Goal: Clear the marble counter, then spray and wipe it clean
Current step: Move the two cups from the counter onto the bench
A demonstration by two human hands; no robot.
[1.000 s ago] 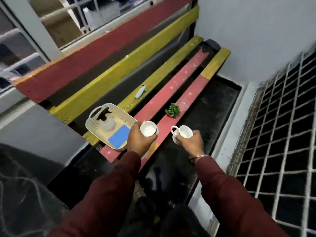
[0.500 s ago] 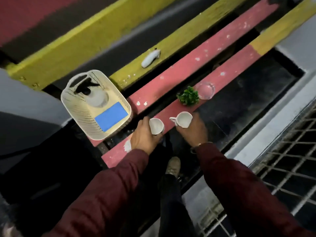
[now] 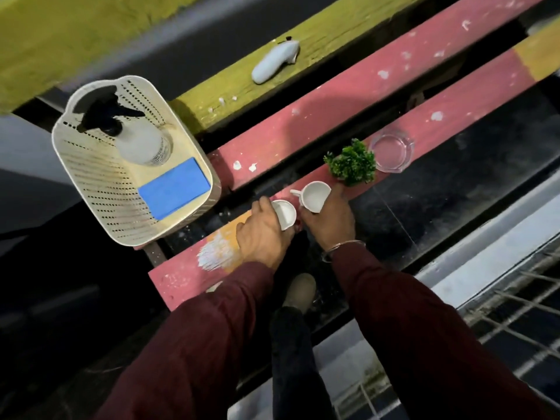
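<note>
My left hand point(image 3: 263, 234) grips a small white cup point(image 3: 285, 214) at frame centre; my right hand point(image 3: 328, 219) curls round a handled white cup point(image 3: 313, 196) just beside it, both low over the front pink slat point(image 3: 454, 95). Up-right on that slat sit a green plant sprig point(image 3: 351, 163) and a glass ashtray point(image 3: 391, 151). At left, a cream basket point(image 3: 91, 177) holds a spray bottle point(image 3: 139, 144) and a blue cloth point(image 3: 172, 187).
</note>
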